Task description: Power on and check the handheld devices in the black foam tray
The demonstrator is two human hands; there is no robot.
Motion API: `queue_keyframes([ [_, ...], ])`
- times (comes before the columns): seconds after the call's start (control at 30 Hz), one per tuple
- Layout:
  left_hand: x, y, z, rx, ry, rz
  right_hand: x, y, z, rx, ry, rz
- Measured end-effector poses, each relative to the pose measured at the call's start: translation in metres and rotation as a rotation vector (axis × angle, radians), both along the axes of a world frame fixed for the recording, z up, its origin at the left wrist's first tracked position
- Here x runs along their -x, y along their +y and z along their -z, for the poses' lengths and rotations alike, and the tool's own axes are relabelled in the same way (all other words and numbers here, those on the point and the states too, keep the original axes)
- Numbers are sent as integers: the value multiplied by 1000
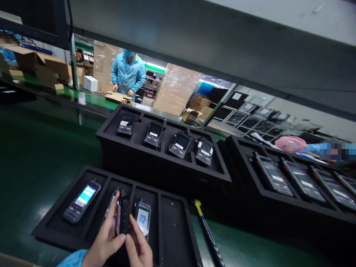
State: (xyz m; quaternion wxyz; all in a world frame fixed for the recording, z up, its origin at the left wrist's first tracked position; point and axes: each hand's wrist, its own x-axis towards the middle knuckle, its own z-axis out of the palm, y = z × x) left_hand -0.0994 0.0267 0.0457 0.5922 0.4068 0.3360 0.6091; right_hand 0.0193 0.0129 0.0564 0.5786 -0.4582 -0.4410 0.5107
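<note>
Presently both my hands are closed on one black handset (124,215), held edge-on and upright over the second slot of the nearest foam tray (172,237). Left hand (107,237) wraps it from the side, fingers (114,207) running up its flank; right hand (139,246) pinches from below, thumb pressed near the lower end. Whether it touches the foam I cannot tell. Step in hand, as I judge it: checking or seating this unit at its slot. Next move would call for turning it face-up and laying it flat between the slot walls, without knocking its neighbours. Beside it, the lit handset (143,218) lies in the third slot; another lit unit (82,200) in the first; the fourth slot shows only foam. A yellow-and-blue tool handle (207,231) lies just right of the tray. Beyond, a raised tray (164,163) carries four handsets. Farther off, a person in a blue coat (128,74) works on cardboard.
</note>
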Motion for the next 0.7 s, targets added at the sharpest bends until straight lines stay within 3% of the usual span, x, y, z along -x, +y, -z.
queue_keyframes([
  [0.3,-5,0,-13,80,-46,-130,0,-4,-1,18,226,-127],
  [0.57,4,4,2,-59,106,-14,2,-3,24,2,183,-126],
  [0.7,4,2,3,-57,86,47,5,-2,22,5,214,-124],
])
